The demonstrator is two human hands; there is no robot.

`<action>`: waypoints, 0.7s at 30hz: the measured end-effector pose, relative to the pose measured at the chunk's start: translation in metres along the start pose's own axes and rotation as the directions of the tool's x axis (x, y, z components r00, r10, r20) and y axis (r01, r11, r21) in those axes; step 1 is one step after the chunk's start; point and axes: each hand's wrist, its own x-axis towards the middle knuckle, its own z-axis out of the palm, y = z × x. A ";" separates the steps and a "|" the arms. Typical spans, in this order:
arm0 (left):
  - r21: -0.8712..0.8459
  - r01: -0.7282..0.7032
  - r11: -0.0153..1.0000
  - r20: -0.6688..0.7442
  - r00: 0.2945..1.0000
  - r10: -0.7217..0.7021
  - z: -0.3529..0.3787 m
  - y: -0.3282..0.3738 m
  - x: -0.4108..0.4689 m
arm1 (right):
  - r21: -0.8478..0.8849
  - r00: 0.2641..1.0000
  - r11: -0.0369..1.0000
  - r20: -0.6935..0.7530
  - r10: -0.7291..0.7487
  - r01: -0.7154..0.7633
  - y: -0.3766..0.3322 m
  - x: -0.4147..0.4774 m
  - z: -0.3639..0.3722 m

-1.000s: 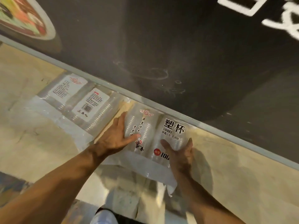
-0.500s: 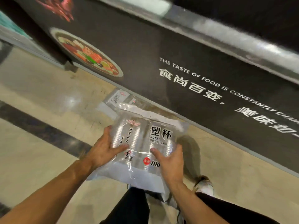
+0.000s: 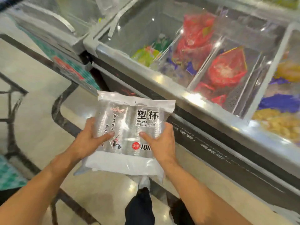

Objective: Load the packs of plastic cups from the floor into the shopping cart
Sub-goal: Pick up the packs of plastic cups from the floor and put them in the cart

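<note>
Left hand (image 3: 87, 140) and right hand (image 3: 159, 142) clamping opposite sides of clear crinkly plastic-cup pack (image 3: 129, 132), thumbs on top, keeping floppy bag level for carrying; cart unseen.

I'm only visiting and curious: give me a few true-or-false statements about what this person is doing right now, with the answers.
1. The left hand and the right hand both hold the pack of plastic cups. True.
2. The pack lies on the ground. False: it is held up in the air, above the floor.
3. A freezer with red bags inside stands just beyond the pack. True.
4. The pack's printed side faces away from the camera. False: the print faces the camera, with both thumbs pressed on it.
</note>
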 end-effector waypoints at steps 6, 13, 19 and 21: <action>-0.015 -0.194 0.981 0.141 0.971 0.194 -0.002 0.163 -0.014 | 0.040 0.992 0.999 -0.124 0.006 -0.001 -0.072 -0.007 -0.156; 0.052 -0.549 0.834 0.393 0.779 0.488 0.082 0.363 -0.046 | 0.098 0.881 0.993 -0.460 0.108 -0.070 -0.072 -0.060 -0.344; 0.035 -0.710 0.704 0.584 0.586 0.562 0.189 0.462 -0.128 | 0.189 0.729 0.966 -0.634 0.258 -0.178 -0.021 -0.149 -0.462; 0.057 -0.767 0.639 0.648 0.515 0.561 0.222 0.486 -0.170 | 0.236 0.650 0.949 -0.692 0.314 -0.208 0.004 -0.185 -0.491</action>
